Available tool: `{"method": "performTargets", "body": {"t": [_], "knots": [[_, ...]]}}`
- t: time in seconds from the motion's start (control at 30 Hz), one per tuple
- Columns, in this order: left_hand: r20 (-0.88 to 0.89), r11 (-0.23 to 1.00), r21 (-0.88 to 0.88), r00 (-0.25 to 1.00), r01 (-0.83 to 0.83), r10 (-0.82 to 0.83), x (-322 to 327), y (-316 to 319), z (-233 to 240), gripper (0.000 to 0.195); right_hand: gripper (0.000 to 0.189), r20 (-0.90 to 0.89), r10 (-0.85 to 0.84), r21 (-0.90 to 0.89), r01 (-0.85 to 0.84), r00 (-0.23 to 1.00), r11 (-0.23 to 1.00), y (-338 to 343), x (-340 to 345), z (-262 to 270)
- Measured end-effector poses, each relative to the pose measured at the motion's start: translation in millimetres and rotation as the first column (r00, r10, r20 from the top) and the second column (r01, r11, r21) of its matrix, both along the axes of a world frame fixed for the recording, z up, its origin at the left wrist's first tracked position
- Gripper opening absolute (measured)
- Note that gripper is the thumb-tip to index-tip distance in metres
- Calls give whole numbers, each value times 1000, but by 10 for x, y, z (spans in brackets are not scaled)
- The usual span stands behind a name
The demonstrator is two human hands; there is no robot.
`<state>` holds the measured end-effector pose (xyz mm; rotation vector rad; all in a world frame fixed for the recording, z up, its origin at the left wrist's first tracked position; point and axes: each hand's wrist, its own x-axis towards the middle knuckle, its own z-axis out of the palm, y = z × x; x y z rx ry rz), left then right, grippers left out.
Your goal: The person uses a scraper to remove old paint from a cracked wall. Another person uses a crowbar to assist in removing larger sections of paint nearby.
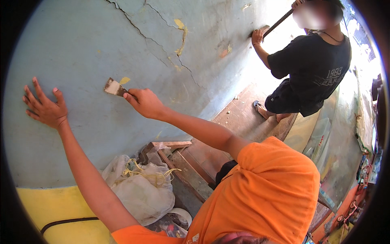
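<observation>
My right hand point(145, 102) grips the handle of a paint scraper point(114, 87), whose wide, pale-smeared blade points left against the blue-grey painted wall point(82, 67). Just above the blade is a small patch of bare yellow point(124, 80) in the paint. Further left, my left hand point(48, 106) rests with fingers spread and its palm towards the wall, holding nothing. Long cracks point(137, 29) run down the wall above the scraper, with yellow flaked spots point(182, 36) along one of them.
A person in a dark shirt point(313, 61) stands at the right, holding a long ribbed bar point(278, 24) by the wall. Below my arms sit a tied white plastic bag point(146, 189) and a wooden frame point(179, 170). Glass-like sheets point(338, 146) stand at right; the floor is tiled point(243, 105).
</observation>
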<state>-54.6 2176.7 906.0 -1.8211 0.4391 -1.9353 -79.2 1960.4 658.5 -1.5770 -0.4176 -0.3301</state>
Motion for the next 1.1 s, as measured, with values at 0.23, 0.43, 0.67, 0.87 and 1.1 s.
{"method": "performTargets", "body": {"t": [0.23, 0.43, 0.67, 0.87, 1.1], "knots": [[-14, 1000, -4, 1000, -3, 3, -18, 3, 9, 64, 41, -64, 24, -26, -26, 998, 999, 5, -45, 57], [-4, 1000, 1, 1000, 21, -21, -3, 1, 12, 63, 43, 17, 3, 29, -4, 1000, 1000, 28, -63, 44], [-9, 999, -4, 999, 34, -34, -1, 14, -2, 63, 44, -89, 16, -11, -17, 996, 1000, 77, -81, -79], [10, 1000, 4, 1000, 9, -9, 9, 55, 18, 63, 44, -62, -18, -23, 17, 998, 1000, 22, -160, -226], [11, 1000, 0, 1000, 17, -17, 25, 44, -11, 63, 43, -84, 17, -25, -19, 996, 1000, 129, -49, -90]]}}
